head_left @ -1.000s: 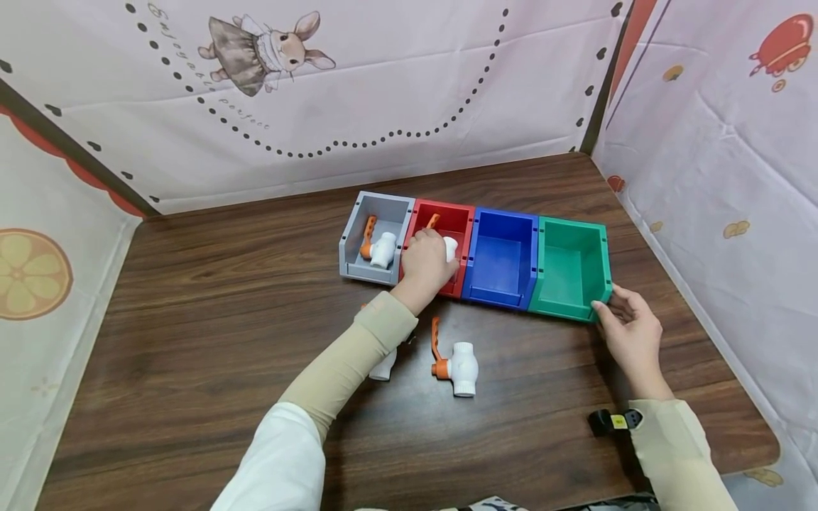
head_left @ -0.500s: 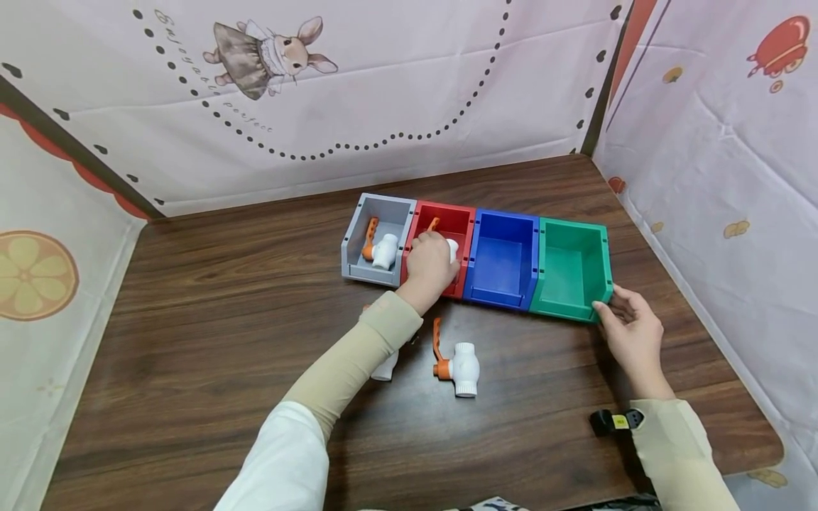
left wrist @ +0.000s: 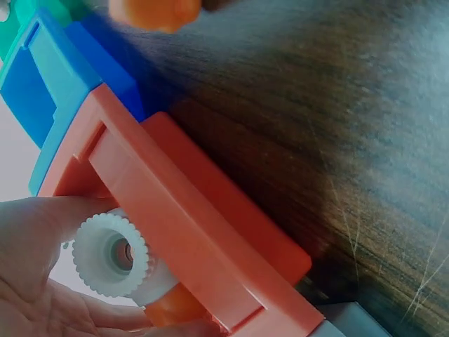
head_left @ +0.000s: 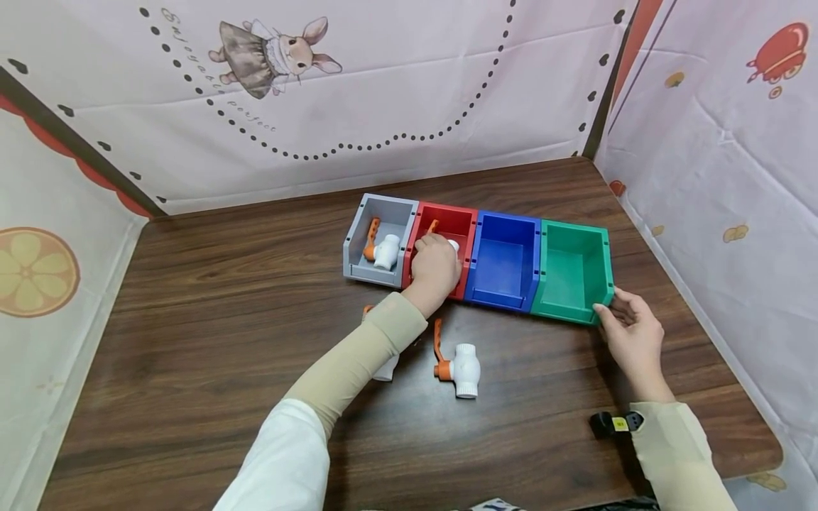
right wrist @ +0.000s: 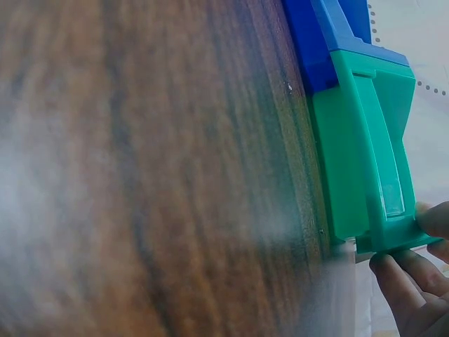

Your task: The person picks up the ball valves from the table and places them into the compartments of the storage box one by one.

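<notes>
My left hand (head_left: 436, 266) reaches into the red bin (head_left: 461, 221) and holds a white plastic ball valve (left wrist: 112, 256) with an orange lever. In the left wrist view, thumb and fingers lie around the valve, whose ribbed round end faces the camera behind the bin's front lip. The head view shows just a bit of its white body and the lever tip; the hand hides the rest. At the right end of the row, my right hand (head_left: 633, 341) grips the front corner of the green bin (right wrist: 382, 154) between thumb and fingers.
A grey bin (head_left: 377, 275) at the row's left holds another ball valve (head_left: 386, 251). Between red and green stands a blue bin (head_left: 501, 266). One valve (head_left: 466, 370) lies on the wooden table (head_left: 211, 341); another (head_left: 387, 369) is partly under my left forearm. Fabric walls enclose the table.
My left hand has shifted slightly within the red bin and covers more of the valve's white body. The right hand stays on the green bin's corner. The head view has drifted a little.
</notes>
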`<state>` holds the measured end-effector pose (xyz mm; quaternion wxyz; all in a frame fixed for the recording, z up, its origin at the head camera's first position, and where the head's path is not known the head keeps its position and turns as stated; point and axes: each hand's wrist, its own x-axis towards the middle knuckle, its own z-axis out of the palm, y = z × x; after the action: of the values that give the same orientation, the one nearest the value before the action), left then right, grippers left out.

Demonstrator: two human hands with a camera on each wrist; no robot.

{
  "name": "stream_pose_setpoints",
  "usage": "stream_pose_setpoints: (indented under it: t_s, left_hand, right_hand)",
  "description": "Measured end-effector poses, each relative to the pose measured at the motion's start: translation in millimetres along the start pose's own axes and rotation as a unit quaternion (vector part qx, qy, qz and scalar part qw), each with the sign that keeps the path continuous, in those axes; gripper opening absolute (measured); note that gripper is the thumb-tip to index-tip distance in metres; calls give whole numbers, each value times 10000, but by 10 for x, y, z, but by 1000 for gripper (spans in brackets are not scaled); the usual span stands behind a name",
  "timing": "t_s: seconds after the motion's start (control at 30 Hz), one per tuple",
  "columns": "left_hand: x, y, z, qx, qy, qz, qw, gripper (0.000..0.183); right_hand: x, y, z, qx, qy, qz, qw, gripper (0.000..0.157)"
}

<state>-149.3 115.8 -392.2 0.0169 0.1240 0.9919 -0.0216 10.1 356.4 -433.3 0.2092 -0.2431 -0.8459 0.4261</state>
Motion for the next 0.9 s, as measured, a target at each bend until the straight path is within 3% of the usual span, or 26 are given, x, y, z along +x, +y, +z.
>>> stream_pose_setpoints:
  t_s: [0.47, 0.9]
  left_hand:
    - [-20, 64, 57, 394, -12, -93, 9992, 59]
    - [-11, 66, 79, 291, 57, -112, 9995, 56]
  right_hand:
    - [-6, 16, 8, -9, 9, -8, 10000, 39]
    - [-18, -13, 6, 33, 85, 5, 10000, 37]
